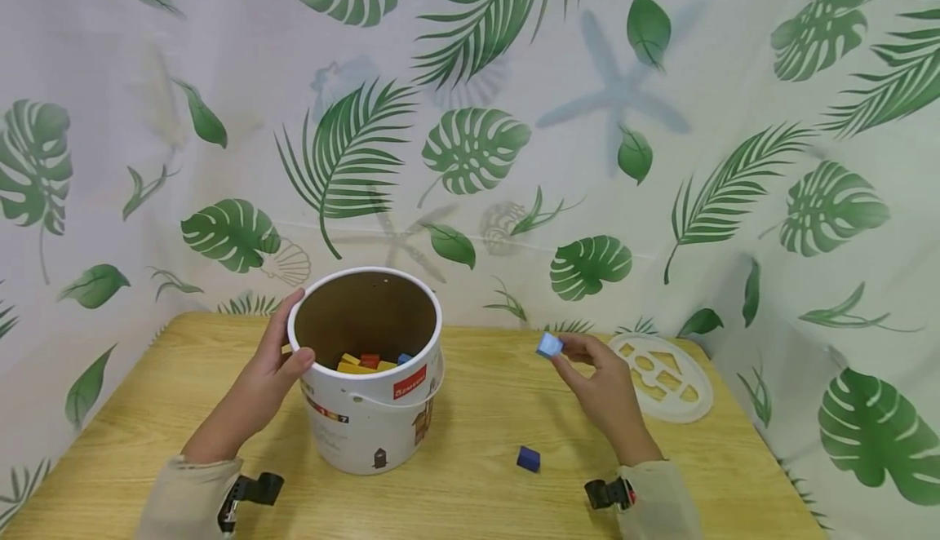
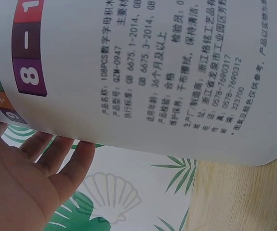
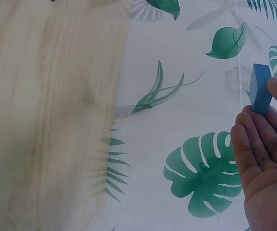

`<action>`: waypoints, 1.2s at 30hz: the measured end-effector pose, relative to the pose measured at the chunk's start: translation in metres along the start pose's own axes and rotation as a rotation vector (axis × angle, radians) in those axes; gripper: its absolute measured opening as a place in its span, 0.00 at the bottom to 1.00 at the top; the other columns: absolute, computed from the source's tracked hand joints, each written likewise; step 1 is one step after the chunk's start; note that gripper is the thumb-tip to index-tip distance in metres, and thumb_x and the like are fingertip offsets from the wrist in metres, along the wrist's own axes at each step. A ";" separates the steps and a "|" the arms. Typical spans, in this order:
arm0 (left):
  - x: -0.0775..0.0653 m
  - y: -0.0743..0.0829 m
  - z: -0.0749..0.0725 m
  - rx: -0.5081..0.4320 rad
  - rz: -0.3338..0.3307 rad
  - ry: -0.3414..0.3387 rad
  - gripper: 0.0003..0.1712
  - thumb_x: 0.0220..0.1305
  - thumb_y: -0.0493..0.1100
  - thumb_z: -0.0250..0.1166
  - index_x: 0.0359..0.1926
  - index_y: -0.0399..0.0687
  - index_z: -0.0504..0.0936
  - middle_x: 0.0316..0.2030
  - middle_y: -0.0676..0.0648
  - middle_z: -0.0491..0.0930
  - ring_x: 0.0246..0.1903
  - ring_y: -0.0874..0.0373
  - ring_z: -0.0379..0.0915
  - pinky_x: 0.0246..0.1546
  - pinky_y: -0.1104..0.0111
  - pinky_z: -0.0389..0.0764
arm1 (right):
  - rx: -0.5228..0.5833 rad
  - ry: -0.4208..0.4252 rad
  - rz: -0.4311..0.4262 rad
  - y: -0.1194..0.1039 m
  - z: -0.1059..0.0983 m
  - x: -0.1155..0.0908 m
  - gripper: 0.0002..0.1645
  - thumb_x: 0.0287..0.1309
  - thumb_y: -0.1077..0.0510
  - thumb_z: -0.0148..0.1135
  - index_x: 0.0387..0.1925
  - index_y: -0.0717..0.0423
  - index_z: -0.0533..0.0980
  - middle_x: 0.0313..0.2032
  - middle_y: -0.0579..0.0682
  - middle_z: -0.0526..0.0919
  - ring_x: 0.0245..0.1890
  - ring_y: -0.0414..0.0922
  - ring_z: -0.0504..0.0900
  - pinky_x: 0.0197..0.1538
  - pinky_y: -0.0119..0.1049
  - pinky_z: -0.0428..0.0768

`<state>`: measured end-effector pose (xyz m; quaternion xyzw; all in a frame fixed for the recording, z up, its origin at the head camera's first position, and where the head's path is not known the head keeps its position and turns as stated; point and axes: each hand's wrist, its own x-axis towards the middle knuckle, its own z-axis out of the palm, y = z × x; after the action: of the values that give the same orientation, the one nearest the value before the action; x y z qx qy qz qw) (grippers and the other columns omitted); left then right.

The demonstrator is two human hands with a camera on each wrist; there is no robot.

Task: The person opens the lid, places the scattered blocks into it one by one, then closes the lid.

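A white bucket (image 1: 345, 422) with a printed side stands upright at the left of the table. Yellow, red and blue blocks (image 1: 360, 367) show inside it. My left hand (image 1: 259, 385) holds the bucket at its left rim, thumb near the front and fingers along the outer wall; the left wrist view shows those fingers (image 2: 73, 166) against the wall. To the bucket's right, my right hand (image 1: 604, 385) pinches a light blue block (image 1: 549, 345) between thumb and fingertips, above the table. A dark blue block (image 1: 528, 458) lies on the table in front of that hand.
A round cream lid (image 1: 701, 397) with cut-out shapes lies at the table's back right, behind my right hand. The wooden table (image 1: 477, 393) meets a leaf-printed sheet (image 1: 485, 238) at the back and sides. The bucket's handle (image 1: 400, 403) hangs down its front.
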<state>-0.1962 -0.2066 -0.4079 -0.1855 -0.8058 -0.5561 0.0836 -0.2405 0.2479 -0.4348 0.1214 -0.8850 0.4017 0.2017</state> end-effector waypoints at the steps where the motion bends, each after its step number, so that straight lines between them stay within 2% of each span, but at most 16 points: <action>1: 0.000 0.000 0.000 0.000 0.001 0.000 0.43 0.79 0.49 0.54 0.83 0.66 0.39 0.76 0.36 0.50 0.68 0.28 0.59 0.56 0.33 0.73 | -0.002 0.005 -0.003 -0.001 -0.001 0.000 0.20 0.66 0.54 0.71 0.56 0.55 0.81 0.51 0.52 0.86 0.49 0.50 0.85 0.54 0.52 0.81; 10: 0.001 0.000 0.000 0.006 0.008 0.005 0.43 0.78 0.47 0.54 0.83 0.66 0.40 0.76 0.36 0.51 0.68 0.29 0.59 0.55 0.34 0.75 | -0.015 0.027 -0.045 -0.008 -0.005 0.000 0.20 0.65 0.55 0.71 0.56 0.55 0.82 0.51 0.52 0.86 0.49 0.50 0.85 0.54 0.52 0.82; 16: 0.001 -0.001 0.001 -0.002 0.006 0.003 0.43 0.79 0.51 0.55 0.83 0.65 0.40 0.76 0.36 0.51 0.68 0.29 0.59 0.55 0.33 0.74 | -0.023 0.032 -0.059 -0.013 -0.005 -0.001 0.19 0.65 0.55 0.72 0.56 0.55 0.82 0.51 0.51 0.86 0.49 0.49 0.85 0.53 0.49 0.82; 20: 0.001 -0.001 0.002 -0.002 0.004 0.004 0.43 0.78 0.48 0.54 0.83 0.63 0.40 0.77 0.35 0.50 0.68 0.28 0.59 0.55 0.33 0.75 | -0.028 0.044 -0.084 -0.016 -0.005 -0.001 0.19 0.63 0.57 0.73 0.55 0.56 0.82 0.51 0.51 0.86 0.49 0.49 0.85 0.53 0.46 0.82; 25: 0.002 0.001 0.003 -0.005 0.003 0.009 0.44 0.78 0.47 0.55 0.83 0.64 0.40 0.77 0.36 0.50 0.68 0.29 0.59 0.56 0.33 0.74 | -0.019 0.061 -0.129 -0.023 -0.006 0.000 0.19 0.62 0.58 0.73 0.54 0.55 0.82 0.50 0.51 0.87 0.49 0.49 0.85 0.53 0.43 0.82; 30: 0.001 0.004 0.003 -0.019 0.002 0.006 0.44 0.79 0.48 0.55 0.83 0.61 0.39 0.77 0.36 0.50 0.68 0.30 0.59 0.57 0.35 0.73 | 0.004 0.062 -0.179 -0.032 -0.001 -0.001 0.19 0.62 0.60 0.73 0.55 0.53 0.82 0.50 0.49 0.86 0.48 0.48 0.86 0.53 0.42 0.83; 36: -0.002 0.002 0.003 -0.017 0.017 0.006 0.43 0.79 0.47 0.54 0.83 0.59 0.39 0.76 0.35 0.50 0.67 0.32 0.60 0.56 0.38 0.74 | -0.027 0.056 -0.306 -0.046 0.010 -0.003 0.20 0.60 0.62 0.74 0.54 0.55 0.82 0.49 0.49 0.86 0.48 0.48 0.85 0.51 0.47 0.84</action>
<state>-0.1937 -0.2035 -0.4077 -0.1916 -0.7992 -0.5626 0.0892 -0.2231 0.2110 -0.4115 0.2408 -0.8556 0.3576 0.2865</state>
